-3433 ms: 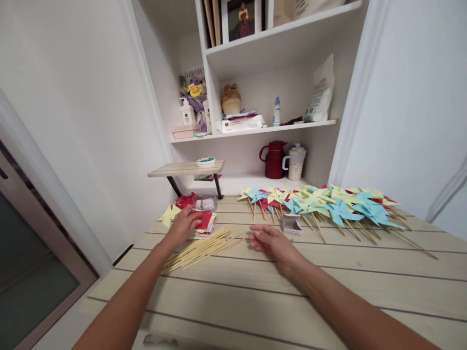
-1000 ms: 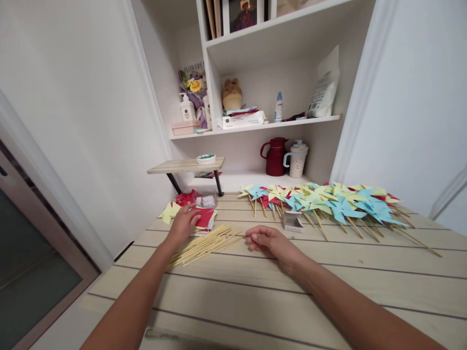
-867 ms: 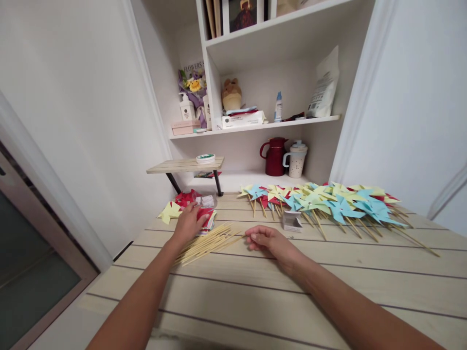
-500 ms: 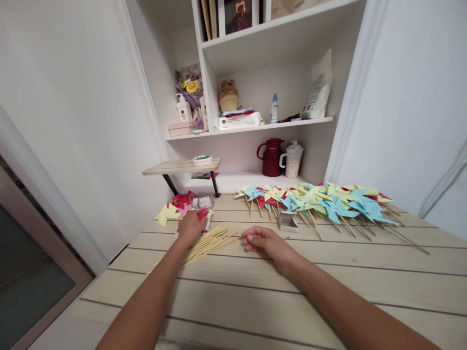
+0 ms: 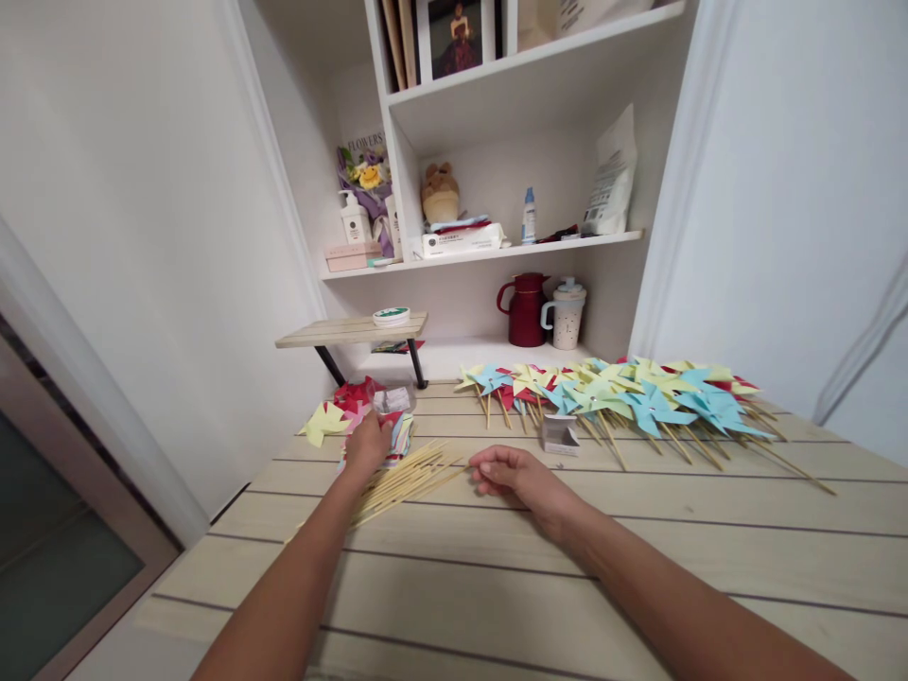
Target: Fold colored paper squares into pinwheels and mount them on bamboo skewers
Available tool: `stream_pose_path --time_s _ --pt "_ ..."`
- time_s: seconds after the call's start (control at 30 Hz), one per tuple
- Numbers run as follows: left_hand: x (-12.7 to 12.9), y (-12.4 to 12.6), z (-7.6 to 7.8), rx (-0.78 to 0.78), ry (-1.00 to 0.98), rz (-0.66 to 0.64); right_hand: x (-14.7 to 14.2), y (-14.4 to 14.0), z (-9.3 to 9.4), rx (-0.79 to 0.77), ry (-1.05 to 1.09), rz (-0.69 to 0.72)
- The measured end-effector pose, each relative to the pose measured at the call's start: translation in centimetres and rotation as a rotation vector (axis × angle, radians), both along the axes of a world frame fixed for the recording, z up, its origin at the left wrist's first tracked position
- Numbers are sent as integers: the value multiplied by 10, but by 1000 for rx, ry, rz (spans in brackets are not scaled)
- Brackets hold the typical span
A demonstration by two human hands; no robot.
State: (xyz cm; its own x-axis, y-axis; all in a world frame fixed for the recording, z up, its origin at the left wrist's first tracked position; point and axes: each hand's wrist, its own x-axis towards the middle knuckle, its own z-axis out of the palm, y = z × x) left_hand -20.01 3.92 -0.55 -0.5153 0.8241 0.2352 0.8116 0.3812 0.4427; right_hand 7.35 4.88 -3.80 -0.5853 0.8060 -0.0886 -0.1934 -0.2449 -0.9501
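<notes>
My left hand (image 5: 369, 446) is over a stack of coloured paper pieces (image 5: 401, 437), at the left of the table. Its fingers are bent together, and their tips are partly hidden; what they hold, if anything, I cannot make out. Below and beside that hand lies a loose bundle of thin wooden sticks (image 5: 408, 478). My right hand (image 5: 505, 473) rests at the right end of the bundle with curled fingers, closed on the tip of one stick. Beyond my left hand are a yellow paper pinwheel (image 5: 324, 423), red paper pieces (image 5: 355, 392) and a clear container (image 5: 392, 399).
Finished pinwheels on sticks (image 5: 653, 402) lie heaped at the back right. A small open white box (image 5: 560, 435) stands before them. Behind are a small raised stand (image 5: 347, 328), a red jug (image 5: 527, 312), a speckled cup (image 5: 567, 315) and white shelves (image 5: 489, 355).
My left hand has drawn back slightly, and the red paper near its fingers shows less. The right hand stays by the stick tip. The view has tilted a little upward.
</notes>
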Motion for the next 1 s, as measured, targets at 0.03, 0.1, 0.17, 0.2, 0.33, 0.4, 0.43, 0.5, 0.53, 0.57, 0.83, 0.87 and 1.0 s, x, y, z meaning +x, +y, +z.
stream_pose_path --time_s 0.03,0.1,0.17,0.2,0.33,0.4,0.43,0.5,0.53,0.57,0.83,0.87,1.0 --pt "0 -1 0 14 0 13 0 0 0 1 0 0" --pt "-1 -1 0 43 -1 47 0 0 0 3 -4 -5" --pt "-3 -1 0 80 -20 71 -1 0 0 5 -11 -12" --pt "-5 -2 0 102 -34 83 -1 0 1 6 -15 -14" --pt "-13 -4 6 238 -107 141 0 -3 5 8 -10 -14" --pt "-19 -7 11 330 -149 175 0 -4 7 2 -2 -14" --pt "-23 -8 14 378 -170 191 0 -4 7 -2 0 -13" --pt "-31 -13 22 479 -212 225 -1 -4 7 -6 -1 -11" --pt "-36 -15 26 532 -231 245 -1 -4 6 -5 -3 -13" --pt "-40 -18 30 585 -248 266 -2 -3 5 -3 -1 -23" --pt "-14 -40 51 862 -376 179 -4 -8 12 106 185 -38" --pt "-2 -43 49 854 -428 88 -3 -11 15 112 210 4" --pt "54 -47 39 745 -514 -136 1 -16 23 -17 290 141"
